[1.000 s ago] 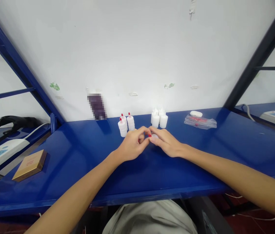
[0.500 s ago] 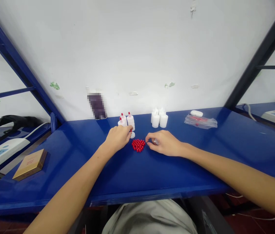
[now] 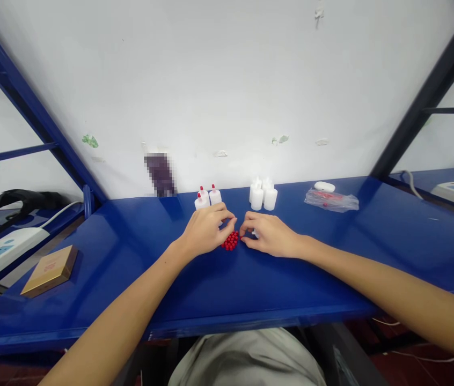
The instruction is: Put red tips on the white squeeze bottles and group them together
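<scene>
My left hand [image 3: 207, 228] is closed in a loose pinch above a cluster of small red caps [image 3: 232, 241] and covers part of it. What its fingertips hold, if anything, is hidden. To the right of the cluster, my right hand [image 3: 271, 235] curls around a small white nozzle piece [image 3: 255, 233], mostly covered by the fingers. A speck of red shows by its fingertips. Behind my left hand stand several white bottles [image 3: 215, 197] with red-tipped nozzles, partly hidden. Several more white bottles [image 3: 269, 199] with plain white nozzles stand behind my right hand.
On the blue table [image 3: 263, 289], a clear plastic bag [image 3: 331, 201] with red bits lies at the right, a white oval case [image 3: 324, 186] behind it. A gold box [image 3: 50, 271] sits far left near a power strip [image 3: 5, 254]. A pixelated dark object [image 3: 161, 174] leans against the wall.
My left hand has moved right and toward me, from a white nozzle piece with a red tip beside the left bottles to the red caps. My right hand has hardly moved.
</scene>
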{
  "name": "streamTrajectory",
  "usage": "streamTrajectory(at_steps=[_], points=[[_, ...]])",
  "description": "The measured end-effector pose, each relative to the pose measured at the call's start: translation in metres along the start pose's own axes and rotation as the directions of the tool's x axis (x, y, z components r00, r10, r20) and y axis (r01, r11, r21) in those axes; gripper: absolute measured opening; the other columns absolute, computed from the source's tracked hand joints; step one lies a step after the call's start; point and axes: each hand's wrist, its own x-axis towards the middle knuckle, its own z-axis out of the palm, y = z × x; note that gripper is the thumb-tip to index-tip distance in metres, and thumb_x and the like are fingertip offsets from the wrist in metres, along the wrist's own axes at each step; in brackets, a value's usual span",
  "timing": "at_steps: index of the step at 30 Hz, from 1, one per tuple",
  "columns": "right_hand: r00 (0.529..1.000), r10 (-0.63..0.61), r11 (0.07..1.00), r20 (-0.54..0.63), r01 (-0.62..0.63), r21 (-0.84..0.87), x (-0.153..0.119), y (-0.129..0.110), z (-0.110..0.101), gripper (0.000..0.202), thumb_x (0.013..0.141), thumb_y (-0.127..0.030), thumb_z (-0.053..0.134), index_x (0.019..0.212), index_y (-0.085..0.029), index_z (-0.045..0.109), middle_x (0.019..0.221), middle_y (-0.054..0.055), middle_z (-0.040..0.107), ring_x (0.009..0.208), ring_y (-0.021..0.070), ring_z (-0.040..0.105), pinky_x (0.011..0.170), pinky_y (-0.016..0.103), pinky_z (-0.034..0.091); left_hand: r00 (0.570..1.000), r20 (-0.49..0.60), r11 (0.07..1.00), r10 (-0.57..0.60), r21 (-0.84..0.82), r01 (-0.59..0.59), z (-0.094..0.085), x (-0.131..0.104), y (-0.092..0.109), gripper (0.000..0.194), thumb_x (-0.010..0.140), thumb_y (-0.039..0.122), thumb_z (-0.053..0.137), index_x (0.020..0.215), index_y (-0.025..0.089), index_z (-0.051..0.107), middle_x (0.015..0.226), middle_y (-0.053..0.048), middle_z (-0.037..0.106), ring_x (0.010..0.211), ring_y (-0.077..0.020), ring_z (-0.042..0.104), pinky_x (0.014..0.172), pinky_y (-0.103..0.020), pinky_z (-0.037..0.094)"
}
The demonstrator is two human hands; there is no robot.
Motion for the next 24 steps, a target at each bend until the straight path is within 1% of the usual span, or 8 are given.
streamTrajectory(at_steps=[3, 7, 11, 14, 16, 18, 21, 24], points=[[0.994, 0.108, 0.939, -0.014, -0.097, 0.331, 0.002, -0.001, -0.003, 0.009, 0.080, -0.026, 0.064, 0.083, -0.017, 0.067, 0.074, -0.001, 0.059, 0.063, 0.0120, 0.053, 0.060, 0.025, 0.039, 0.995, 0.025, 0.994, 0.096, -0.046, -0.095, 0.003, -0.003, 0.000, 0.026, 0.096, 0.025, 0.048, 0.096, 0.019, 0.073, 0.076, -0.002, 0.067, 0.066, -0.0121, 0.060, 0.060, -0.023, 0.039], [0.959, 0.251, 0.585, 0.128, -0.256, 0.769, 0.005, -0.001, -0.005, 0.020, 0.078, -0.034, 0.067, 0.083, -0.015, 0.062, 0.055, -0.005, 0.055, 0.044, 0.0082, 0.045, 0.047, 0.023, 0.036, 0.990, 0.006, 0.986, 0.141, -0.093, -0.140, 0.006, -0.007, 0.000, 0.030, 0.094, 0.026, 0.052, 0.119, 0.018, 0.065, 0.062, 0.002, 0.066, 0.052, -0.0105, 0.057, 0.055, -0.022, 0.038], [0.955, 0.228, 0.269, 0.189, -0.248, 0.931, 0.007, -0.001, -0.002, 0.023, 0.073, -0.032, 0.073, 0.082, -0.015, 0.061, 0.046, -0.008, 0.052, 0.036, 0.0071, 0.041, 0.042, 0.022, 0.034, 0.974, -0.067, 0.973, 0.217, -0.061, -0.221, 0.007, -0.008, 0.000, 0.030, 0.093, 0.025, 0.054, 0.120, 0.019, 0.065, 0.060, 0.003, 0.066, 0.049, -0.0092, 0.056, 0.053, -0.020, 0.038], [0.961, 0.198, 0.173, 0.192, -0.227, 0.958, 0.006, -0.002, -0.002, 0.022, 0.072, -0.029, 0.074, 0.081, -0.016, 0.059, 0.044, -0.008, 0.050, 0.036, 0.0069, 0.039, 0.042, 0.022, 0.034, 0.952, -0.147, 0.960, 0.269, -0.037, -0.277, 0.008, -0.007, 0.000, 0.027, 0.095, 0.024, 0.053, 0.117, 0.018, 0.067, 0.058, 0.003, 0.065, 0.047, -0.0082, 0.055, 0.050, -0.020, 0.037], [0.965, 0.186, 0.173, 0.186, -0.219, 0.960, 0.005, -0.002, -0.002, 0.022, 0.074, -0.030, 0.073, 0.083, -0.016, 0.058, 0.044, -0.010, 0.047, 0.037, 0.0072, 0.039, 0.042, 0.023, 0.035, 0.937, -0.206, 0.955, 0.281, -0.036, -0.295, 0.010, -0.007, 0.001, 0.026, 0.095, 0.023, 0.052, 0.115, 0.017, 0.067, 0.057, 0.003, 0.065, 0.046, -0.0076, 0.055, 0.051, -0.019, 0.038], [0.974, 0.164, 0.236, 0.157, -0.193, 0.952, 0.003, -0.003, -0.003, 0.021, 0.079, -0.033, 0.068, 0.088, -0.018, 0.056, 0.046, -0.010, 0.046, 0.038, 0.0082, 0.040, 0.044, 0.023, 0.035, 0.927, -0.265, 0.957, 0.265, -0.041, -0.286, 0.012, -0.007, 0.002, 0.023, 0.095, 0.024, 0.053, 0.112, 0.017, 0.068, 0.055, 0.004, 0.063, 0.045, -0.0069, 0.053, 0.050, -0.019, 0.038], [0.991, 0.111, 0.448, 0.075, -0.117, 0.886, -0.001, -0.004, -0.004, 0.016, 0.088, -0.032, 0.053, 0.096, -0.019, 0.054, 0.052, -0.008, 0.048, 0.045, 0.0107, 0.045, 0.049, 0.024, 0.036, 0.930, -0.286, 0.963, 0.232, -0.067, -0.261, 0.015, -0.007, 0.004, 0.020, 0.095, 0.024, 0.054, 0.107, 0.017, 0.068, 0.052, 0.006, 0.062, 0.044, -0.0062, 0.052, 0.050, -0.018, 0.038], [0.999, 0.027, 0.715, -0.018, -0.007, 0.699, -0.007, -0.006, -0.003, 0.020, 0.088, -0.030, 0.051, 0.105, -0.019, 0.053, 0.066, -0.004, 0.054, 0.058, 0.0126, 0.048, 0.058, 0.026, 0.038, 0.940, -0.245, 0.960, 0.235, -0.094, -0.265, 0.016, -0.008, 0.007, 0.017, 0.094, 0.026, 0.055, 0.103, 0.019, 0.068, 0.055, 0.005, 0.063, 0.046, -0.0062, 0.054, 0.051, -0.018, 0.038]])
